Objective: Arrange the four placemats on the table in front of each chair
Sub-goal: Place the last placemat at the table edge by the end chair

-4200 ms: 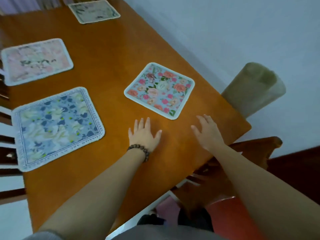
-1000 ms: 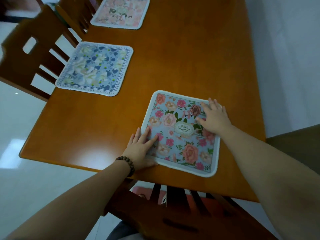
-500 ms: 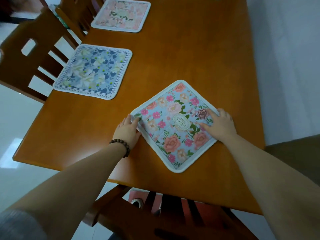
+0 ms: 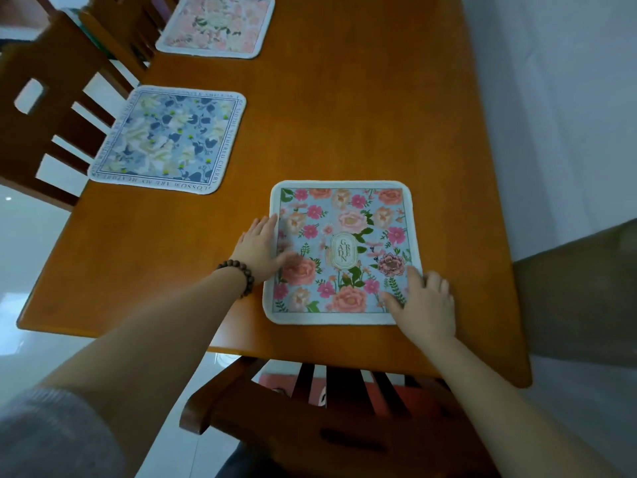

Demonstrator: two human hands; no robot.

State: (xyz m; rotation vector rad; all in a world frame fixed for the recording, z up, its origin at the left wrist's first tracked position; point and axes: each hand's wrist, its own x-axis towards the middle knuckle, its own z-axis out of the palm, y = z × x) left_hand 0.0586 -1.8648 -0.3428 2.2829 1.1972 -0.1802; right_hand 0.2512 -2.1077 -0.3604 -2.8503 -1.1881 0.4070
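The placemats lie on a wide orange-brown wooden table (image 4: 362, 115), the largest thing here. Next in size are the chairs: one wooden chair (image 4: 310, 415) stands pushed in at the near edge, just below both hands, and another chair (image 4: 41, 108) stands at the table's left side, far to the upper left of the hands.

The pink-flower placemat (image 4: 341, 250), light blue with a white border and the word "GARDEN" in the middle, lies flat and square to the near edge, in front of the near chair. Both hands are on it. The blue placemat (image 4: 169, 139) lies up and to the left of the left hand, well apart from it, in front of the left chair. The pale pink placemat (image 4: 217, 25) is farther away still, beyond the blue one, near the top of the view. A fourth one I cannot see.

The left hand (image 4: 258, 250) rests flat against the left edge of the pink-flower placemat, fingers spread apart, thumb lying on the cloth, not gripping. The right hand (image 4: 425, 305) presses flat on the near right corner, fingers also apart, nothing closed in it.

A brown bead bracelet (image 4: 238, 276) sits on the left wrist, just behind that hand.
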